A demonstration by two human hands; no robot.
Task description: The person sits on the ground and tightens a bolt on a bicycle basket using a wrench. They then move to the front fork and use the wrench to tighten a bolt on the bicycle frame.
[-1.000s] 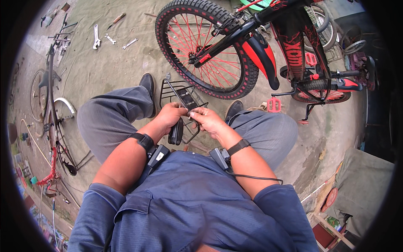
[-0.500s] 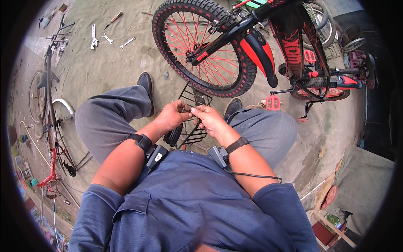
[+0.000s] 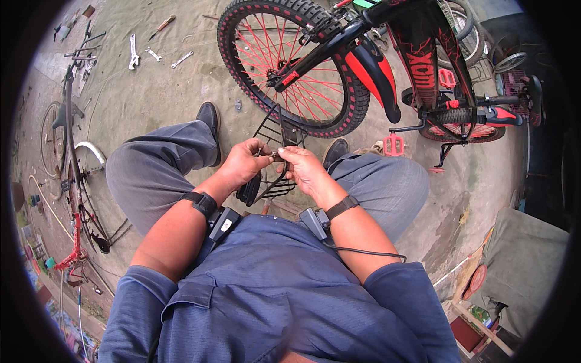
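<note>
Just below the front wheel (image 3: 272, 77), black wire rack (image 3: 293, 135) sits under both hands. Changed since 1 s ago: rack has swung round, its upper end now overlapping the wheel's lower edge in view and apart from the small grey piece (image 3: 238, 106) left of the wheel. Hands stay below the wheel, so likely the same fine finger work, with the rack re-angled. Left hand (image 3: 245, 162) and right hand (image 3: 302, 168): thumb and fingers narrow, tips nearly meeting, pinching 1 small dark part (image 3: 276, 155) below the wheel. Can't tell what it is or whether it's fixed to the rack. Fingers hide the rack's middle; black rounded piece (image 3: 247, 192) below the wheel is half covered by the left hand, link to rack unclear. Bike (image 3: 420, 66), right of the wheel, cut off at top.
</note>
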